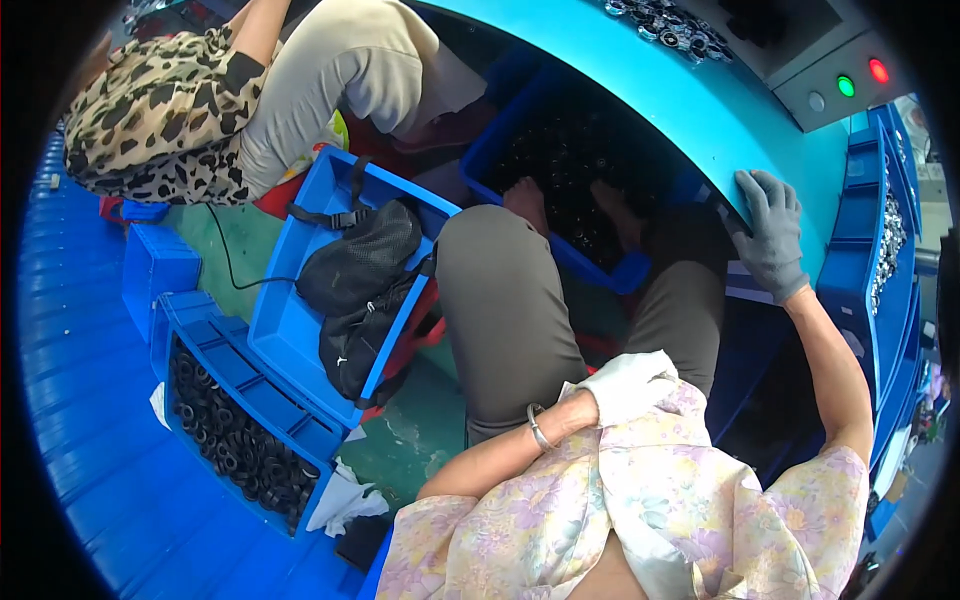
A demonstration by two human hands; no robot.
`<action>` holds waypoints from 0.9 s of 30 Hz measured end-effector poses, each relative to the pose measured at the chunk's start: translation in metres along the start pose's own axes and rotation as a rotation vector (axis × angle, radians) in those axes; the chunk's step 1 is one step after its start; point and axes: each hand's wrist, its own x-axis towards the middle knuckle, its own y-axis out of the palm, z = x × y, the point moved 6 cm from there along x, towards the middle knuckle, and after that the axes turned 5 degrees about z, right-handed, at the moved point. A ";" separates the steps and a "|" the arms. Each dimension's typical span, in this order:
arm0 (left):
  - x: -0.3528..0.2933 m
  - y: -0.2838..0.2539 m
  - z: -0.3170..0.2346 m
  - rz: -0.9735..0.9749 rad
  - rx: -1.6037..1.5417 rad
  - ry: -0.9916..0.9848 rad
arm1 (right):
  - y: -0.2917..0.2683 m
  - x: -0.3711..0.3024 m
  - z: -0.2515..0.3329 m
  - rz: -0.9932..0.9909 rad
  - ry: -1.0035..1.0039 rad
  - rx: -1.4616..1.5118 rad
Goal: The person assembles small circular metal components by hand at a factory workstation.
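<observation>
My left hand (632, 387), in a white glove with a bracelet at the wrist, lies across my lap against the flowered shirt (540, 510). Its fingers blend into the shirt's folds, so their shape is hard to make out. My right hand (771, 232) wears a grey glove and rests on the edge of the turquoise table (690, 125). Its fingers lie over the edge with the thumb apart, and nothing is in it. Under the table, between my knees, a blue bin (590, 262) holds many small dark parts.
Left of my knees, a blue crate (290, 310) holds a black bag (365, 265). A tray of black rings (235, 435) stands nearer me. Another person (170, 110) sits at the upper left. Shiny parts (670, 28) lie on the table, below a lit control box (835, 85). Blue bins (855, 230) line the right.
</observation>
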 end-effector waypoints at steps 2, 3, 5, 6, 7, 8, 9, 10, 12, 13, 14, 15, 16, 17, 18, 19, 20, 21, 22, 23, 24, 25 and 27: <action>-0.001 -0.001 -0.001 -0.006 0.001 0.004 | -0.001 0.000 0.002 0.012 -0.002 -0.005; -0.002 -0.001 -0.001 -0.008 0.013 0.007 | -0.003 0.000 0.003 0.017 0.003 -0.010; -0.004 -0.003 0.003 -0.023 0.028 0.011 | -0.001 0.002 0.007 0.017 -0.010 -0.010; -0.005 -0.004 0.005 -0.034 0.047 0.013 | 0.000 0.002 0.008 0.017 -0.011 -0.007; -0.006 -0.003 0.004 -0.034 0.044 0.019 | 0.000 0.001 0.009 0.019 -0.010 -0.011; -0.007 -0.002 0.003 -0.032 0.040 0.015 | -0.001 0.000 0.009 0.019 -0.012 -0.017; -0.009 -0.001 0.002 -0.030 0.035 0.011 | -0.002 -0.002 0.008 0.019 -0.011 -0.021; -0.011 -0.003 0.003 -0.031 0.037 0.012 | 0.000 -0.004 0.009 0.017 -0.008 -0.020; -0.016 -0.005 0.005 -0.024 0.048 -0.026 | 0.003 -0.005 0.012 0.009 -0.012 -0.015; -0.019 -0.006 0.006 -0.024 0.051 -0.023 | 0.002 -0.005 0.014 0.005 -0.014 -0.014; -0.021 -0.006 0.007 -0.024 0.050 -0.015 | 0.002 -0.006 0.016 0.001 -0.014 -0.016; -0.024 -0.005 0.008 -0.024 0.050 -0.008 | 0.002 -0.008 0.018 0.006 -0.010 -0.011; -0.026 -0.004 0.008 -0.024 0.053 -0.006 | 0.003 -0.009 0.019 0.011 -0.005 -0.006; -0.027 -0.001 0.007 -0.024 0.034 0.000 | 0.003 -0.009 0.019 0.008 -0.004 -0.007; -0.028 0.001 0.007 -0.023 0.016 0.004 | 0.003 -0.010 0.019 -0.006 -0.009 -0.006; -0.025 0.001 0.005 -0.022 0.027 0.005 | 0.002 -0.009 0.017 -0.021 -0.015 -0.003; -0.024 0.001 0.003 -0.022 0.031 0.006 | 0.000 -0.008 0.016 -0.025 -0.014 -0.003; -0.023 0.001 0.001 -0.023 0.028 0.002 | -0.002 -0.006 0.015 -0.019 -0.019 -0.011; -0.021 0.001 -0.001 -0.022 0.028 -0.002 | -0.004 -0.003 0.014 -0.014 -0.023 -0.018; -0.019 0.002 -0.001 -0.021 0.035 -0.004 | -0.007 -0.001 0.012 -0.020 -0.019 -0.016; -0.016 0.002 0.000 -0.064 0.050 0.024 | -0.009 0.001 0.010 -0.014 -0.024 -0.013; -0.015 0.001 -0.002 -0.102 0.064 0.050 | -0.010 0.001 0.009 -0.006 -0.026 -0.010; -0.012 0.001 -0.005 -0.105 0.082 0.042 | -0.016 0.004 0.005 -0.002 -0.015 -0.006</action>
